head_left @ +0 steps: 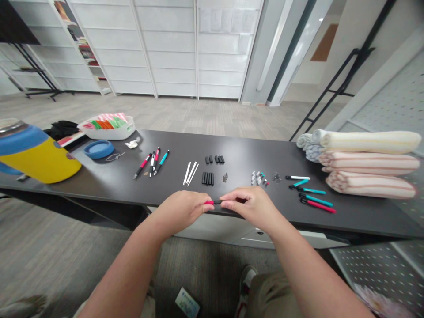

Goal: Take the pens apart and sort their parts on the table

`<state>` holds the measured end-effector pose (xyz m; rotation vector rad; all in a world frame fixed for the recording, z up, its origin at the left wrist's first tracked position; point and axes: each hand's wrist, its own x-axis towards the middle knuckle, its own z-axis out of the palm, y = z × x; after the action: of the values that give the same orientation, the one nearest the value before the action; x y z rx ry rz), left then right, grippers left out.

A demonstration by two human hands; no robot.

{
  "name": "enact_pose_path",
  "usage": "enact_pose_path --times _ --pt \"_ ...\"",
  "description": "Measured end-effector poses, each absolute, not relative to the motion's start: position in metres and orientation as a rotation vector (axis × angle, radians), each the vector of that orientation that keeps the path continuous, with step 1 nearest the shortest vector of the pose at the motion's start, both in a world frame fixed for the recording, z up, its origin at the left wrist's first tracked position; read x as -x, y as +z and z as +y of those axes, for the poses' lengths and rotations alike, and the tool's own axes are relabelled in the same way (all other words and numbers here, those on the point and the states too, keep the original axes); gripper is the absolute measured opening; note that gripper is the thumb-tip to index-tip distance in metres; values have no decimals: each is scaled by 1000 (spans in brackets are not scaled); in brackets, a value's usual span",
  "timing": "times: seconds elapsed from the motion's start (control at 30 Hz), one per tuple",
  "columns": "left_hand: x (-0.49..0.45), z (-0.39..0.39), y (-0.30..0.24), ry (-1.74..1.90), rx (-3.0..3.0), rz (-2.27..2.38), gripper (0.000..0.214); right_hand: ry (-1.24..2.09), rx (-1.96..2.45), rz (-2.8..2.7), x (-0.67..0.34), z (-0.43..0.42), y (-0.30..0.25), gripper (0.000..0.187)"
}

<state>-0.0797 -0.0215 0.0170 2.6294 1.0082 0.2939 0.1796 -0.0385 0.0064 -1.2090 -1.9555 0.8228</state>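
Both hands meet over the near edge of the black table. My left hand is closed on the pink end of a pen, and my right hand pinches its black end. Beyond them lie white refills, black grip sleeves, shorter black caps, small tips and springs. Three whole pens lie to the left. Several pen barrels in teal and pink lie to the right.
Rolled towels are stacked at the table's right end. At the left stand a yellow and blue container, a blue dish and a white basket of coloured items. White shelving lines the far wall.
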Motion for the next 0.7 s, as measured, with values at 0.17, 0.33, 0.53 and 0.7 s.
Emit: enact_pose_path --times 0.17,0.33,0.53,0.7 --pt "81 -21 18 330 -2579 965 28 842 1197 -1933 -180 -38 6 10" --pt "82 -21 21 344 -2542 955 28 862 1197 -1903 -180 -38 5 10" --pt "83 -21 24 360 -2540 959 28 871 1191 -1897 -182 -38 4 11" --pt "80 -21 21 330 -2601 1047 28 910 1209 -1956 -179 -34 2 24"
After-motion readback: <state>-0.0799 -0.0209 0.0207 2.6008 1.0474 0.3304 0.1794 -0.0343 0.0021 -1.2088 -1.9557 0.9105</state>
